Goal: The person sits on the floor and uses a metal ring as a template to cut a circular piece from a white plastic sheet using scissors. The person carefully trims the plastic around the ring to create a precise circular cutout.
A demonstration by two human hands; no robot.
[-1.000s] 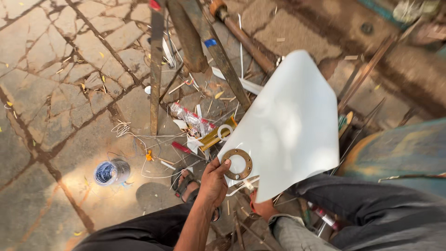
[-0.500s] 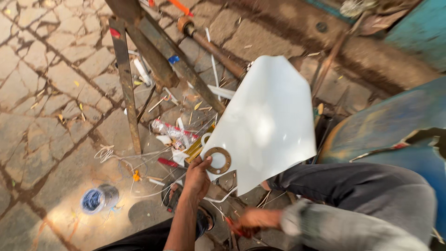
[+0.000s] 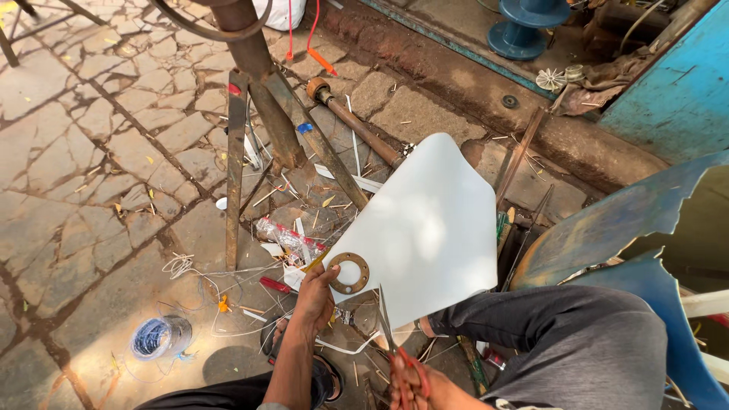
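1. My left hand (image 3: 315, 300) pinches the near left edge of the white sheet (image 3: 425, 228), thumb on top just beside the brown ring (image 3: 350, 272) that lies flat on the sheet's near corner; the other fingers are under the sheet and hidden
2. My right hand (image 3: 410, 383) is closed around the red handles of the scissors (image 3: 391, 334), whose blades point up at the sheet's near edge; whether the blades touch it, I cannot tell
3. The sheet stands tilted over the cluttered paving, between my left hand and my right knee (image 3: 562, 326)
4. Risk, as I judge it: the sheet is held at one corner only, so it may flex or swing as the blades bite, and the cut would wander; the ring may slide off if the tilt grows; my thumb sits near the blade path
5. Count: one white sheet, one brown ring, one pair of scissors, one spool of blue wire (image 3: 157, 336) on the ground to the near left, one rusty metal stand (image 3: 258, 99) far left, one blue fan base (image 3: 524, 26) at the far edge
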